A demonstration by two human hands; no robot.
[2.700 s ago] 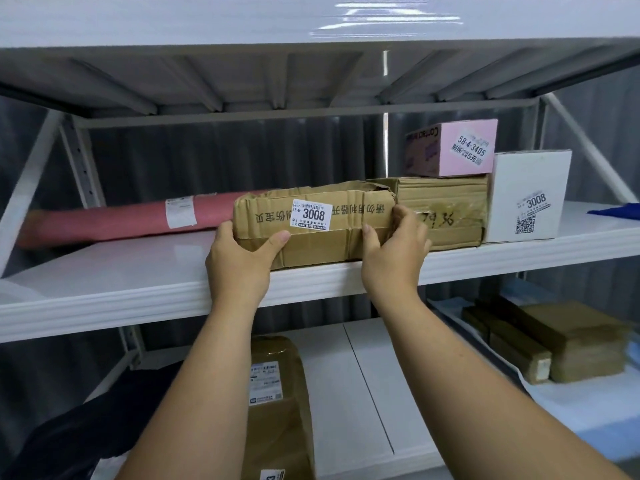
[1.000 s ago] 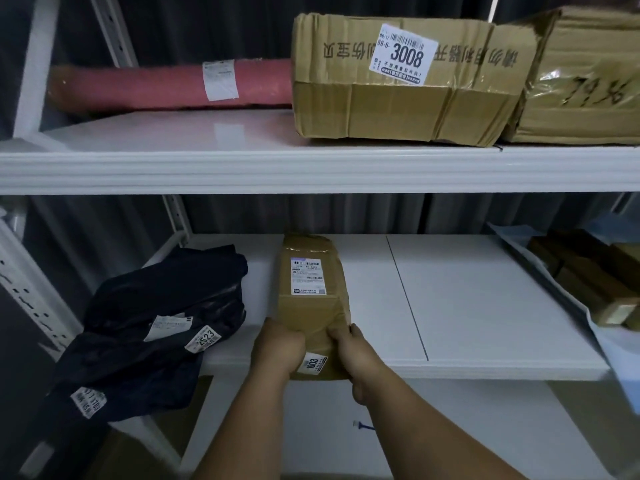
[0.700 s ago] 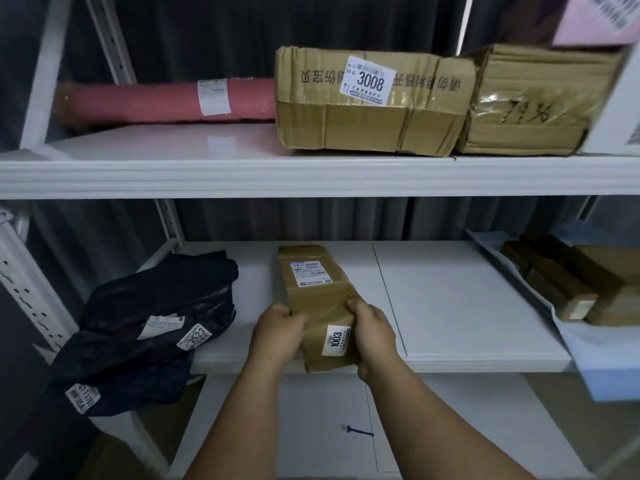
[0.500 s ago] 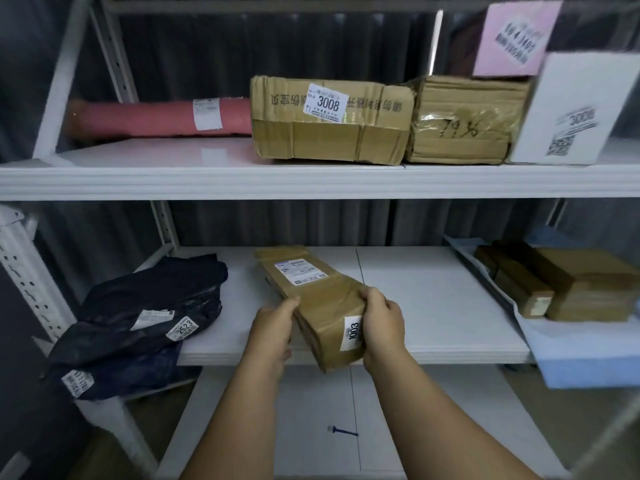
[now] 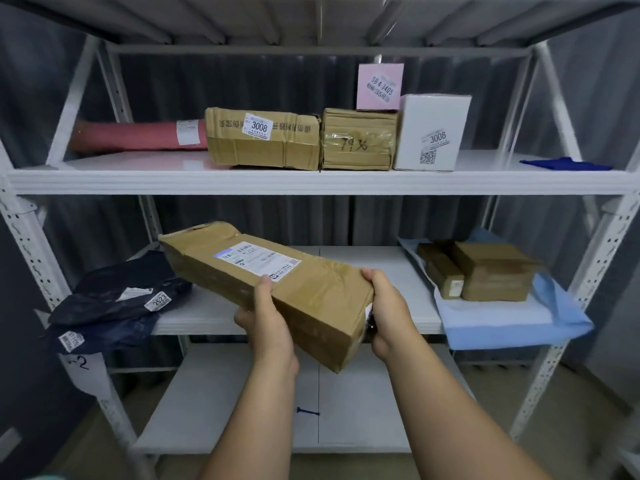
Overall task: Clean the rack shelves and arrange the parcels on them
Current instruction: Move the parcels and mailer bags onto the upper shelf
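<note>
A long brown taped parcel [image 5: 242, 271] with a white label hangs in the air in front of the middle shelf [image 5: 391, 271], tilted with its far end up and to the left. My left hand [image 5: 268, 323] grips its near left side, thumb on top. My right hand [image 5: 388, 313] grips its near right end. On the upper shelf [image 5: 138, 178] a pink roll [image 5: 138, 136], a brown box marked 3008 [image 5: 263, 140], a taped brown box [image 5: 358, 140], a white box [image 5: 431, 133] and a pink box [image 5: 380, 85] stand in a row.
Dark plastic mail bags [image 5: 117, 303] hang over the middle shelf's left edge. Small brown boxes [image 5: 485, 271] sit on a light blue bag [image 5: 512, 323] at its right. A blue cloth [image 5: 564, 163] lies on the upper shelf's right end. A bottom shelf [image 5: 221, 410] shows below.
Both hands let go of the 3008 box on the upper shelf, took the long parcel from the middle shelf, and lifted it off, swinging it to a left-pointing tilt.
</note>
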